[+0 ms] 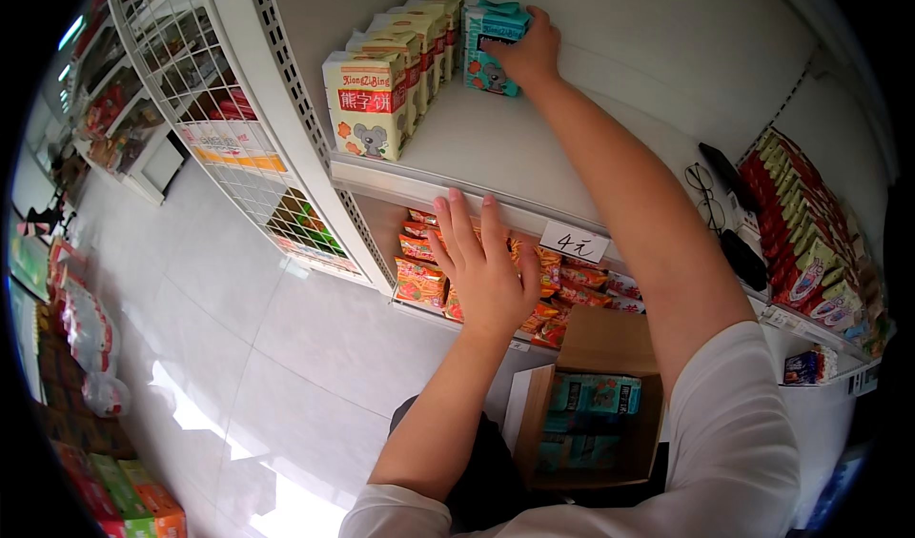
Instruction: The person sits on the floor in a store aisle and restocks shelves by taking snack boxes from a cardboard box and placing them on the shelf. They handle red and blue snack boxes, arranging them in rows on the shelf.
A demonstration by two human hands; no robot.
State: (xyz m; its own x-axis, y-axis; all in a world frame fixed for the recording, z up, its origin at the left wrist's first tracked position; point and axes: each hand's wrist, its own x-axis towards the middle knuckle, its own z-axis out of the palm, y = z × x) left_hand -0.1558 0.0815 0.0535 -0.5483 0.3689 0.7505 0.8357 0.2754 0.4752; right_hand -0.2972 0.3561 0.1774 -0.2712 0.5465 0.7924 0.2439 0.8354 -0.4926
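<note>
On the upper shelf (457, 127), towards its back, my right hand (532, 52) grips a teal snack pack (488, 63) that stands upright, thumb across its front and fingers at its right side. Left of it, a row of cream snack packs (368, 109) runs from the shelf's front edge to the back. My left hand (487, 277) holds nothing; its fingers are spread, with the fingertips at the shelf's front edge. Below, between my arms, an open cardboard box (606, 341) holds several more teal packs (595, 393).
Orange snack bags (422, 281) fill the lower shelf behind a price card (574, 242). To the right lie eyeglasses (706, 195), a black case (743, 259) and rows of red and green packets (800, 230). A white wire rack (236, 123) stands left.
</note>
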